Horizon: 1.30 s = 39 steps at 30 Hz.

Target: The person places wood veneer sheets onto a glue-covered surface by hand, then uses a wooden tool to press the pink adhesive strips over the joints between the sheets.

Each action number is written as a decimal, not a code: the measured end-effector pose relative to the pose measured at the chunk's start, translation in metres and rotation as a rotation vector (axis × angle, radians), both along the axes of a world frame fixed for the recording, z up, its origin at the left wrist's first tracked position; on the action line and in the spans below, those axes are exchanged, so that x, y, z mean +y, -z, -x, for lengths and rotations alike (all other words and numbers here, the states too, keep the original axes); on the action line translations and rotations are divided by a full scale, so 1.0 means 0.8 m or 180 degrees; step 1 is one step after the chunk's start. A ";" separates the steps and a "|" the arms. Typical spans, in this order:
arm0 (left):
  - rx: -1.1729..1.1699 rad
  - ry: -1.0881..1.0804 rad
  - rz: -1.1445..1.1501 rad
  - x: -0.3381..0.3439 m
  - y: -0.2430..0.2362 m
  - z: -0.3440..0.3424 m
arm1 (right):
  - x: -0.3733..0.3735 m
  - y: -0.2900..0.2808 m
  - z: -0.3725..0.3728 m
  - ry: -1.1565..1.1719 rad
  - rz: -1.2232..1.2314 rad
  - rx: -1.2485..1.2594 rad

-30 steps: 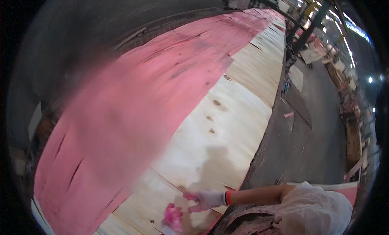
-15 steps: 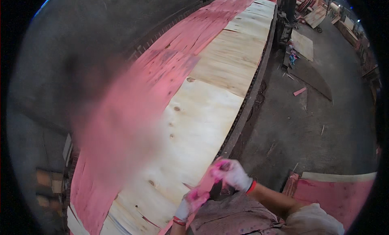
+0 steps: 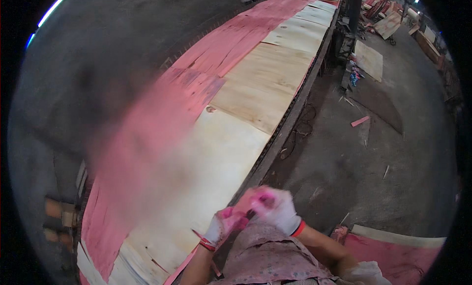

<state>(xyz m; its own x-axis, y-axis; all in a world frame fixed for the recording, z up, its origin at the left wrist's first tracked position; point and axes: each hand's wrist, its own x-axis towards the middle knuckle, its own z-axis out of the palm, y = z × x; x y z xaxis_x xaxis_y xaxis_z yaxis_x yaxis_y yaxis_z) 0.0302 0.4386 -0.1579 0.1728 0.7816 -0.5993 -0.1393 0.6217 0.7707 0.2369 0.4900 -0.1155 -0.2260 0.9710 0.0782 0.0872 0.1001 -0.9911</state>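
My left hand [image 3: 222, 227] and my right hand [image 3: 275, 209] wear white gloves stained pink. They are pressed together just off the near edge of a long table [image 3: 287, 125], above my patterned top. Something pink and blurred sits between the fingers; I cannot tell whether it is a held piece or only glove. The table carries pale veneer sheets [image 3: 255, 88] on its near half and pink veneer strips [image 3: 236, 39] on its far half. A thin pink sliver [image 3: 179, 270] hangs off the table edge below my left wrist.
To the right is a dusty concrete floor [image 3: 373, 177] with a small pink scrap [image 3: 360, 121] and a pale board [image 3: 369, 60]. A pink sheet [image 3: 393, 255] lies at the lower right. A dark post [image 3: 355, 10] stands by the table's far end.
My right hand left the table surface and came up to meet my left hand off the table edge. The view swung, so the table now runs further up and away.
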 end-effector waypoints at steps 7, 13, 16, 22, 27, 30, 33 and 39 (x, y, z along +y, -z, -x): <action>-0.0873 -0.0191 -0.0114 0.163 0.097 -0.008 | 0.116 0.004 0.030 -0.1170 -0.2241 -0.1816; -0.0618 0.0295 -0.0032 0.299 0.033 -0.020 | 0.347 0.031 -0.064 -0.0107 0.1938 0.1164; -0.0559 0.0812 -0.0213 0.363 -0.004 -0.022 | 0.405 0.072 -0.082 -0.0448 0.3693 0.1972; -0.0594 0.0096 -0.0209 0.457 0.015 -0.019 | 0.467 0.132 -0.053 0.0483 0.4378 0.2265; 0.3541 0.0581 0.0033 0.519 0.109 0.009 | 0.631 0.074 -0.063 0.0507 0.2053 0.1487; 0.1766 -0.0631 0.0755 0.549 0.153 0.003 | 0.754 0.052 -0.067 0.0287 0.1367 0.1203; 0.1375 -0.0667 0.1214 0.598 0.190 -0.010 | 0.858 0.064 -0.062 -0.0218 0.0685 0.0023; 0.1000 -0.0065 0.0962 0.757 0.297 0.022 | 0.986 0.118 -0.008 -0.0758 -0.0938 -0.1628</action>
<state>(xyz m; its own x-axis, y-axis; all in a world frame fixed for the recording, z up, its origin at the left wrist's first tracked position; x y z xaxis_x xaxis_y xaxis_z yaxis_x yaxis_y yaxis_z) 0.0123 1.0445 -0.3952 -0.0682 0.5643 -0.8228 0.0583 0.8255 0.5614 0.2437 1.2786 -0.2095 -0.5125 0.8437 0.1596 0.4840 0.4373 -0.7580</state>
